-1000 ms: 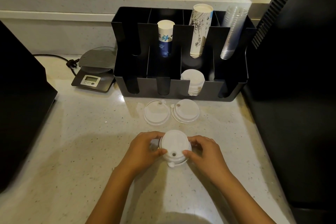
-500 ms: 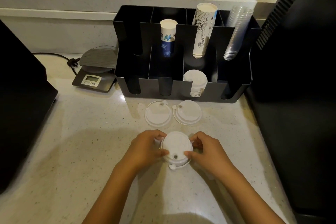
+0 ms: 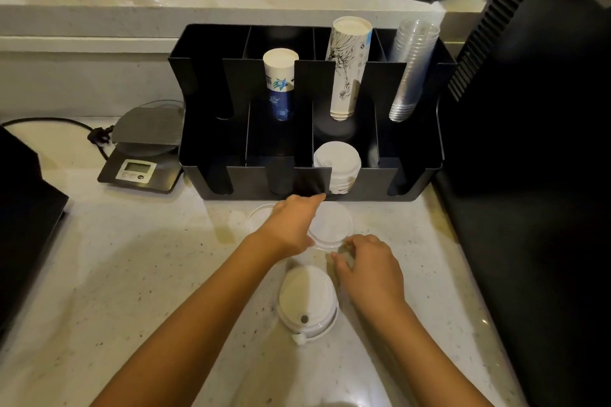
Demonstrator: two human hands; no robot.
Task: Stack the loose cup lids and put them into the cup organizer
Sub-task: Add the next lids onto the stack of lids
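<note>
White lid (image 3: 256, 220) half hidden beneath open left hand (image 3: 291, 225), grasp unclear

counter (image 3: 115, 274): pale speckled stone | raised ledge (image 3: 198, 10) behind | dark appliance (image 3: 535, 142) right | dim warm light

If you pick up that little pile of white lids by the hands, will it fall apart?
Probably not right away: the lid stack looks nested, each lid seated in the next. It seems thin plastic, so likely light and a bit bendy if squeezed. Tipped sideways, the top ones might slide off onto the counter.
</note>
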